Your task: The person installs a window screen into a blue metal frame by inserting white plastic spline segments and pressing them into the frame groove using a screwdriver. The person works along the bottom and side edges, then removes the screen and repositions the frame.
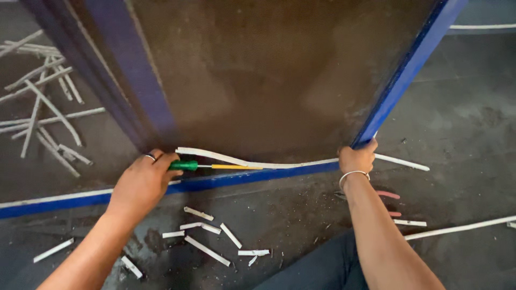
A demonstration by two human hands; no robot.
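1. Frame (408,70), blue-edged with a brown mesh panel, stands tilted on the floor (462,123).
2. White strip (279,164) bulges out along its bottom rail.
3. My left hand (142,182) has its grip closed around a green-handled screwdriver (215,166), tip under the strip.
4. My right hand (357,158) clasps the frame's corner.
5. Strip offcuts (207,251) litter the floor.

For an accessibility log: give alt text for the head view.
A left hand grips a green-handled screwdriver under a white strip along a blue-framed mesh screen; the right hand holds the frame corner. White strip pieces litter the dark floor.
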